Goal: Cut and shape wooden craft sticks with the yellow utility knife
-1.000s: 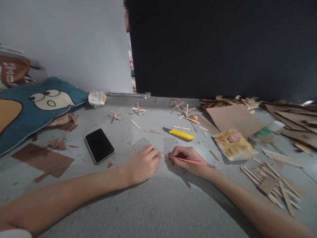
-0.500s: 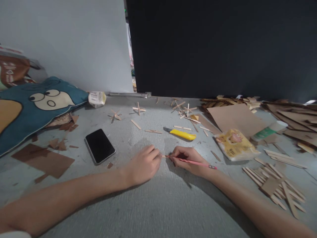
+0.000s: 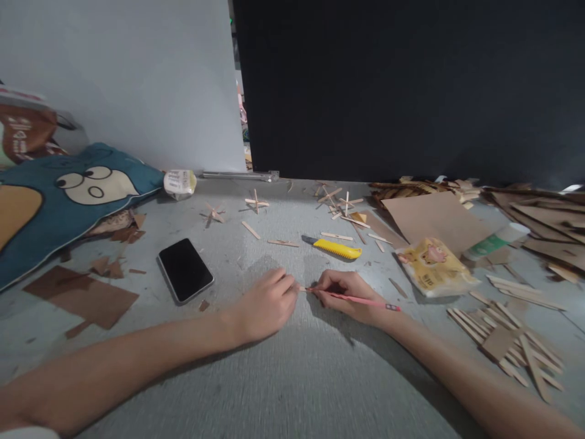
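Note:
Pinched in my left hand is a small wooden stick, its end poking out toward the right; the rest is hidden by my fingers. My right hand is closed around a pink pencil, whose tip meets the stick's exposed end. Beyond my hands lies a yellow utility knife with its blade toward the left. Near the knife are loose wooden sticks. Farther back stand small crossed-stick pieces. To the left of my left hand rests a black-screened phone.
On the right are a yellow tissue pack, a green-and-white glue stick, a pile of wooden sticks and cardboard sheets. At left lie brown cardboard scraps and a blue cushion. A dark panel rises behind the table.
Both hands stay in nearly the same place, with the pencil tip at the stick throughout. The view has shifted very slightly; nothing was let go or picked up.

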`<state>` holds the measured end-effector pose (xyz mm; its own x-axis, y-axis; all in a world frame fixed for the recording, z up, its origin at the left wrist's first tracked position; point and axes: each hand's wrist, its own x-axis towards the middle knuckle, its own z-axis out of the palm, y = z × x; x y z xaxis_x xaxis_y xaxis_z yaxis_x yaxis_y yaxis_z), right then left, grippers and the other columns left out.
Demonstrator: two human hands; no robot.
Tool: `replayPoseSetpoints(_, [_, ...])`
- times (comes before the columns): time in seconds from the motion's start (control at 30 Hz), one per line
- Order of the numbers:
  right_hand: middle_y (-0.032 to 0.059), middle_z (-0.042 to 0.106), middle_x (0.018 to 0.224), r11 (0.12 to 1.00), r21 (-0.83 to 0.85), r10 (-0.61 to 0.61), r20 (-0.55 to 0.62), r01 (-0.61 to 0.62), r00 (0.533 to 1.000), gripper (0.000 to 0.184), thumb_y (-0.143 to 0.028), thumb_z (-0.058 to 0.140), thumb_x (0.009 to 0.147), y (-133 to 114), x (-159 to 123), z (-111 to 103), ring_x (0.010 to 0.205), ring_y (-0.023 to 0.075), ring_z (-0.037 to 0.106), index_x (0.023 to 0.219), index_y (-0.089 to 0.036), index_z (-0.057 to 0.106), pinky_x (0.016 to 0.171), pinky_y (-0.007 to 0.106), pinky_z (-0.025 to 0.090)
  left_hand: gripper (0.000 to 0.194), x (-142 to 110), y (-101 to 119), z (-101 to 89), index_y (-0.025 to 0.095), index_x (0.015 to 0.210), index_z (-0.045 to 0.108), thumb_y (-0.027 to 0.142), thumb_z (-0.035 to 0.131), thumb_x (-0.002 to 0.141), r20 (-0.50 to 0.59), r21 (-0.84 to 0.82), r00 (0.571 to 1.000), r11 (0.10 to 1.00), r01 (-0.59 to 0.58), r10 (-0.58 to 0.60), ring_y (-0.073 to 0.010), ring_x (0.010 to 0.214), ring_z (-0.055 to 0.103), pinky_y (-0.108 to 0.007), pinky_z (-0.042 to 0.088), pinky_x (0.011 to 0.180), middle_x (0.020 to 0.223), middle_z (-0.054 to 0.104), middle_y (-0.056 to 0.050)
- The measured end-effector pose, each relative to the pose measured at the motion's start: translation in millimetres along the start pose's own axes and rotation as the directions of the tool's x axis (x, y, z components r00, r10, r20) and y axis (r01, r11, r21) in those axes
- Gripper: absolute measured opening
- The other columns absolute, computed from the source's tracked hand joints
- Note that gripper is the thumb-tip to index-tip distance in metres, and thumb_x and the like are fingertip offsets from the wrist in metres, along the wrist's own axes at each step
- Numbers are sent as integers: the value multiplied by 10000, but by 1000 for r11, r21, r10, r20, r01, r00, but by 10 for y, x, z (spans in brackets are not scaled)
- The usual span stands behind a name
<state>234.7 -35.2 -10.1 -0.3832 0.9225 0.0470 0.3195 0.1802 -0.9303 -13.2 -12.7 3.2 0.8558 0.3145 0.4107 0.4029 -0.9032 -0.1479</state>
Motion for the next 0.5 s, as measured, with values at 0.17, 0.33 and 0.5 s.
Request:
replayPoseSetpoints(0.17, [-26,553,638,1000,4,-5,6,5,1000,278,-407,686,851,-45,5,-2,570,100,406,708,-211,552,523,239,308,220,5,4,-13,103,971,725,138,512,1015,7,2,1000,1000,7,-7,-249,862,568,-391,528,792,841,636,-85])
replayPoseSetpoints(0.33, [-19,559,633,1000,2,17,8,-17,1000,288,-423,682,861,-68,3,-1,566,110,414,712,-218,545,525,248,311,223,0,5,-12,101,983,726,133,507,1015,5,-5,1000,1000,8,-8,-254,869,570,-396,523,788,838,635,-88])
replayPoseSetpoints(0.5, [-22,549,644,1000,-2,7,19,-7,1000,275,-419,687,851,-44,-1,-6,575,109,409,720,-218,552,530,245,308,195,16,9,-25,87,961,725,125,538,1003,-14,-1,1000,1000,4,-4,-248,852,563,-383,520,789,818,630,-84])
